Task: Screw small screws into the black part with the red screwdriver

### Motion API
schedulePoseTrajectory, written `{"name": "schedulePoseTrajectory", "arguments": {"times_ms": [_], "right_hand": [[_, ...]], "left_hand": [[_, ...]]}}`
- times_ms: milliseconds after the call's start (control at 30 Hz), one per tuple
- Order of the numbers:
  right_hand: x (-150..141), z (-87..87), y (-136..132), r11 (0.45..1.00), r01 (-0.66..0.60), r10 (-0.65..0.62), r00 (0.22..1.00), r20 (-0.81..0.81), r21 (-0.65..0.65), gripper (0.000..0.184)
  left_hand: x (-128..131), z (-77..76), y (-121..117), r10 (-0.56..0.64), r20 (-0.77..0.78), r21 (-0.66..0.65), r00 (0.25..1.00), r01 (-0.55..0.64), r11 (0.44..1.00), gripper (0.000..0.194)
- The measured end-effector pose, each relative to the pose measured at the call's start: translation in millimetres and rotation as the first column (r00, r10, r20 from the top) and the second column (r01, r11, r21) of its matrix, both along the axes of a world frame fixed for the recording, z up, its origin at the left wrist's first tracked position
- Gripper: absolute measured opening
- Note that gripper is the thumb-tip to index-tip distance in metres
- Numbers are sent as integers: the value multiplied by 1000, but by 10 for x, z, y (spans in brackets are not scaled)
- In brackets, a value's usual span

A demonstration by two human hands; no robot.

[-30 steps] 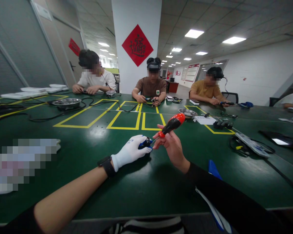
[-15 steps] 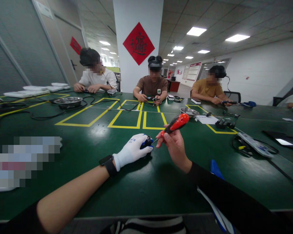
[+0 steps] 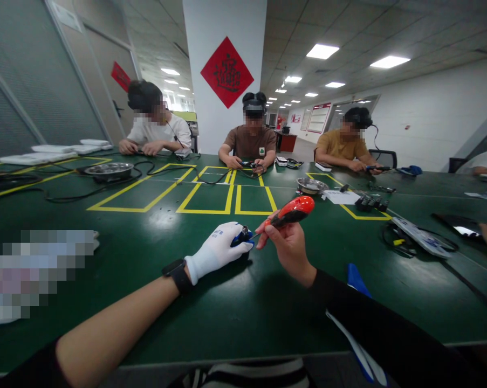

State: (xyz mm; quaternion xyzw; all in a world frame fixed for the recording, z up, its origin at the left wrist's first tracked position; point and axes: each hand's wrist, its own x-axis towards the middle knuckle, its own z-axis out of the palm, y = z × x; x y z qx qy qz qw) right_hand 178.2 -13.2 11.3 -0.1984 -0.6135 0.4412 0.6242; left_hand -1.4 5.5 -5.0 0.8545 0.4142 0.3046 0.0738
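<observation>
In the head view, the gloved left hand (image 3: pixel 219 247) is closed around a small dark part (image 3: pixel 245 235), pressing it low over the green table (image 3: pixel 235 323), probably to steady it against the tool. The bare right hand (image 3: pixel 289 247) grips a red-and-black screwdriver (image 3: pixel 295 211), handle tilted up and outward, seemingly so its shaft can point at the part's near side; whether the tip touches is hidden by fingers. A loose blue-and-white glove (image 3: pixel 357 281) lies by the right sleeve (image 3: pixel 372 320), perhaps left off for finer finger control.
</observation>
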Motion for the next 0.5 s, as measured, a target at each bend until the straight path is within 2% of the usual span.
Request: {"name": "schedulePoseTrajectory", "arguments": {"times_ms": [267,500], "right_hand": [[20,13,-41,997,-77,77,997,11,-15,33],[16,5,6,999,-24,25,999,23,-31,30]], "left_hand": [[-6,-1,-4,6,-8,-12,1000,-6,1000,27],[-7,-10,7,19,14,-40,1000,-18,999,25]]}}
